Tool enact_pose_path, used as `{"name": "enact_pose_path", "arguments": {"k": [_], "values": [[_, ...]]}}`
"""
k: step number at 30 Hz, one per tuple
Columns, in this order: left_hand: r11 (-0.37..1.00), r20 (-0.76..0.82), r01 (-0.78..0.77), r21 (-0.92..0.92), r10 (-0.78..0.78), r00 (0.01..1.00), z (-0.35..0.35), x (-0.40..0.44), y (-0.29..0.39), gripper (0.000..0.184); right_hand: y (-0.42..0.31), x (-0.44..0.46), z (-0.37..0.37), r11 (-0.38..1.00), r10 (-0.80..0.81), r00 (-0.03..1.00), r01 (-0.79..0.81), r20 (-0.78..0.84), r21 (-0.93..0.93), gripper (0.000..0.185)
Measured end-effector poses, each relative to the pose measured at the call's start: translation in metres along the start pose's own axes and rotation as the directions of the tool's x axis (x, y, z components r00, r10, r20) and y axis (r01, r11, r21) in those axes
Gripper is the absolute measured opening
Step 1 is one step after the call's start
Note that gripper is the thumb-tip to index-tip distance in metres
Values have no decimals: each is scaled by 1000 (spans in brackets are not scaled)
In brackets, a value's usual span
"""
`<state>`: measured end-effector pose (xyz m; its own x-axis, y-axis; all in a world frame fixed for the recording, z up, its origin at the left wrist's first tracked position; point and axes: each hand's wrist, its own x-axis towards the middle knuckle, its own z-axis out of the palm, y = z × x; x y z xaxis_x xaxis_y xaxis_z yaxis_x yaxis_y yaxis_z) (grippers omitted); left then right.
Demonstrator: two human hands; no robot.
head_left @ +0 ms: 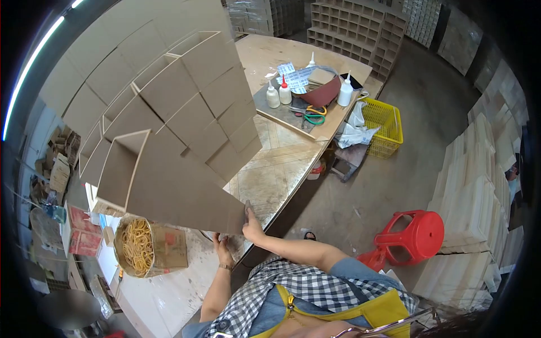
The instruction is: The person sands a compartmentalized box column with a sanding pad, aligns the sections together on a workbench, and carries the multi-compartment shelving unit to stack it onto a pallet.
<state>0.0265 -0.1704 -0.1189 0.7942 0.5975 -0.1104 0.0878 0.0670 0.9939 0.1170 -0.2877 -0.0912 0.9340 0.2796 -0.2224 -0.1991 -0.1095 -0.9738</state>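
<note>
A long brown fibreboard box (180,183), open at its upper left end, leans in front of a tall stack of similar boxes (197,84). My right hand (253,226) grips its lower right corner, with the thumb against the broad face and the other fingers partly hidden. Just below the same box's bottom edge is my left hand (223,252), its fingers apart and pointing up; whether they touch the board I cannot make out. Left of that hand, a cardboard carton (171,248) full of tan rubber bands (137,247) stands on the worktable (169,298).
Glue bottles (345,93), scissors (314,115) and a dark red curved piece (324,96) lie at the table's far right. A yellow crate (389,127) stands beside the table. On the floor to the right are a red stool (414,236) and stacked pale boards (465,197).
</note>
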Motion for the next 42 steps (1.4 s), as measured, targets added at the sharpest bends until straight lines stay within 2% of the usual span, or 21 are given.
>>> {"name": "enact_pose_path", "arguments": {"k": [6, 9, 12, 13, 14, 16, 19, 22, 25, 28, 30, 31, 32, 33, 34, 35, 36, 38, 39, 40, 42], "values": [[990, -41, 138, -40, -139, 989, 8, -14, -4, 49, -7, 8, -10, 990, -142, 990, 142, -10, 19, 72], [984, -118, 176, -26, -178, 977, 18, -22, -6, 50, -17, 11, -22, 998, -63, 995, 60, 78, 33, 73], [969, -142, 229, -94, -241, 960, 33, -35, 7, 52, -6, 22, -25, 986, -90, 989, 106, 121, -127, 73], [958, -118, 253, -135, -269, 956, 33, -37, 6, 53, 25, 34, -13, 957, -282, 958, 284, 48, -55, 72], [954, -81, 259, -155, -273, 959, 27, -36, -7, 53, 45, 44, -7, 932, -334, 941, 339, 54, -129, 72], [951, -118, 287, -111, -300, 947, 31, -38, -6, 50, 25, 40, -19, 962, -198, 970, 220, 141, -164, 70], [984, -104, 179, 22, -176, 979, 32, -42, -9, 51, 22, 49, -22, 970, -206, 953, 228, 222, -79, 60], [991, -52, 131, 25, -130, 990, 34, -44, -8, 54, 24, 60, -18, 913, -337, 924, 275, 178, 302, 64], [980, -5, 197, 31, -197, 980, 29, -43, 6, 54, 12, 63, -42, 993, -105, 947, 81, 304, 89, 60], [986, -71, 130, 100, -124, 990, -11, -33, -2, 52, -18, 44, -74, 975, -206, 974, 213, 90, -66, 57], [996, -142, 47, 76, -36, 989, -69, -10, 16, 46, 9, 49, -89, 872, -419, 908, 395, -26, -288, 57], [889, -112, -156, 430, 224, 968, -100, 7, 51, 41, 19, 49, -92, 793, -522, 850, 456, -65, -405, 57], [847, -171, -270, 457, 382, 908, -99, 18, 114, 39, 20, 43, -93, 836, -460, 884, 402, -79, -373, 56], [617, -212, -157, 771, 481, 851, -126, 32, 158, 40, 16, 32, -94, 875, -397, 913, 347, -88, -338, 55], [515, -110, -326, 793, 647, 754, -119, 36, 237, 42, 12, 23, -94, 907, -335, 937, 294, -95, -302, 54], [76, 89, -279, 957, 840, 535, -131, 48, 279, 41, 8, 12, -89, 918, -314, 946, 279, -86, -282, 56], [208, 119, -536, 818, 851, 512, -93, 36, 351, 39, 15, 5, -78, 916, -325, 941, 288, -94, -278, 57], [220, 189, -838, 499, 917, 352, -53, 35, 430, 44, 33, -10, -52, 912, -348, 931, 309, -108, -271, 60], [77, 373, -871, 485, 882, 287, -35, 36, 462, 48, 27, -20, -42, 952, -191, 980, 171, -58, -255, 64], [-62, 544, -893, 445, 811, 214, -18, 38, 485, 52, 39, -25, -26, 942, -252, 962, 219, -102, -255, 68], [-71, 739, -900, 429, 601, 305, 11, 47, 506, 64, 45, -29, -5, 957, -223, 961, 183, -166, -226, 71]]}}
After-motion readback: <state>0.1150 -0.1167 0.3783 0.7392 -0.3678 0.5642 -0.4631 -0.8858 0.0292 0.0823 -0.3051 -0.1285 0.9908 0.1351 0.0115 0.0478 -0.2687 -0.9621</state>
